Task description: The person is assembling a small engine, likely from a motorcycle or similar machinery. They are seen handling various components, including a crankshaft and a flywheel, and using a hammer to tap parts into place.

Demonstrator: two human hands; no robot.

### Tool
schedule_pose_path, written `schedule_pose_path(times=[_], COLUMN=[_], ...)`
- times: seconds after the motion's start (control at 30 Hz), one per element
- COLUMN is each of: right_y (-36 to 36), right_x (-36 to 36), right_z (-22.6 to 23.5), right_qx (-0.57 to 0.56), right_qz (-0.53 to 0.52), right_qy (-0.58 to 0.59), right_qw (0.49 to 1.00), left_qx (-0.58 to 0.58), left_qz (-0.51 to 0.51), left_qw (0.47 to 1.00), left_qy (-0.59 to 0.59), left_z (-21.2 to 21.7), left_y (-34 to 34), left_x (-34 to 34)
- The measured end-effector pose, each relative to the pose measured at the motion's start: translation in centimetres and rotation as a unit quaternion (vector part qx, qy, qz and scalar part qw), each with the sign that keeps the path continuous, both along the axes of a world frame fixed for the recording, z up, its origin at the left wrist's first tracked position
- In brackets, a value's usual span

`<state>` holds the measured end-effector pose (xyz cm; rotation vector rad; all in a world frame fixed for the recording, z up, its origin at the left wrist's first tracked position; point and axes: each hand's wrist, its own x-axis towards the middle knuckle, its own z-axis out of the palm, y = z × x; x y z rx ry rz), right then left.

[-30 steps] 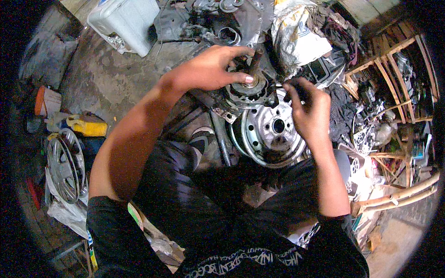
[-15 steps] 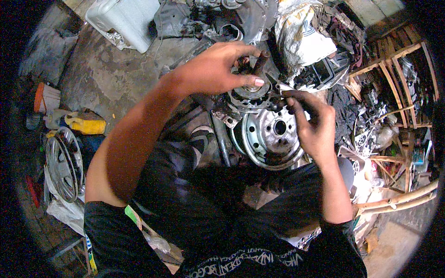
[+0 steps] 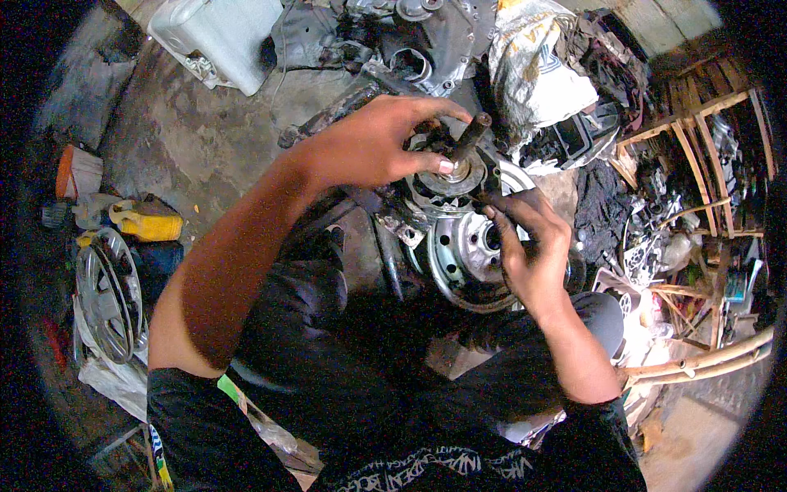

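A round metal part with a dark shaft sticking up from its ringed face sits above a silver steel wheel. My left hand is curled over its left side, the thumb pressing by the base of the shaft and the fingers reaching behind it. At the part's lower right edge my right hand is closed, thumb and fingertips brought together. Whatever those fingertips hold is too dark and small to make out. My right hand also covers some of the wheel.
Greasy engine castings lie beyond my hands, beside a white sack. A pale grey box stands at the far left. Wheel covers and a yellow container are on the left; a wooden rack is on the right.
My right hand has moved down and left along the part's edge. The part and shaft appear slightly lower and further right in view; my left hand keeps its hold.
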<state>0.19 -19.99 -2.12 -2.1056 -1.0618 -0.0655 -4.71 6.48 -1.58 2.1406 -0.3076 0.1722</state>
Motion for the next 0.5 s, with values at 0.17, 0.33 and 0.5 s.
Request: schedule_pose_path(times=[0.17, 0.33, 0.5], right_y=[1.3, 2.0, 2.2], right_x=[-1.1, -1.5, -0.5], right_z=[-1.0, -1.2, -0.1], right_qx=[0.019, 0.016, -0.019], right_qz=[-0.018, -0.037, 0.004], right_qy=[0.012, -0.066, 0.001], right_qw=[1.000, 0.997, 1.000], left_qx=[0.012, 0.015, 0.014], left_qz=[0.006, 0.008, -0.001], left_qw=[1.000, 1.000, 1.000], left_qy=[0.022, 0.009, 0.002], left_z=[0.2, 0.4, 0.2], left_y=[0.0, -0.1, 0.2], left_x=[-0.3, -0.4, -0.5])
